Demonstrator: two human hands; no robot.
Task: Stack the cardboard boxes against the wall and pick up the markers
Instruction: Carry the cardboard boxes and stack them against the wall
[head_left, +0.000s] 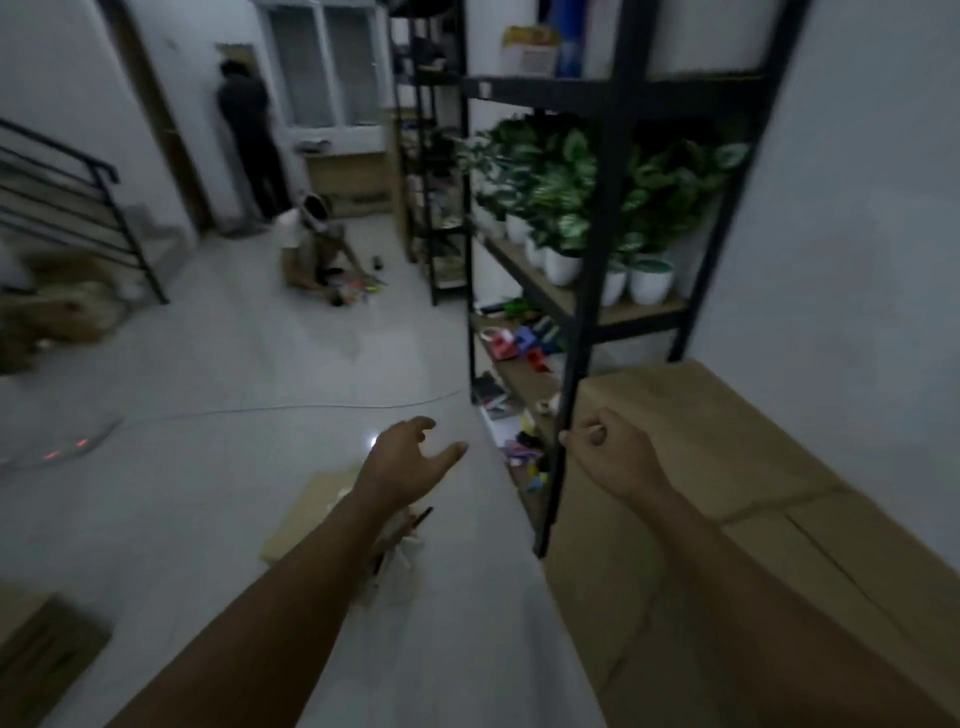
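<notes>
Dim, bluish room; soft motion blur throughout; edges bowed, perhaps by wide-angle lens.

My left hand (410, 457) reaches out over the pale floor (208, 364) with fingers spread and loose, holding nothing, while my right hand (608, 447) is curled near the black post of the shelving unit (587, 291). A large cardboard box (727, 467) stands against the wall (857, 208) just right of that post, and a flat piece of cardboard (306, 514) lies on the floor under my left forearm. Potted plants (566, 208) fill the middle shelf.
</notes>
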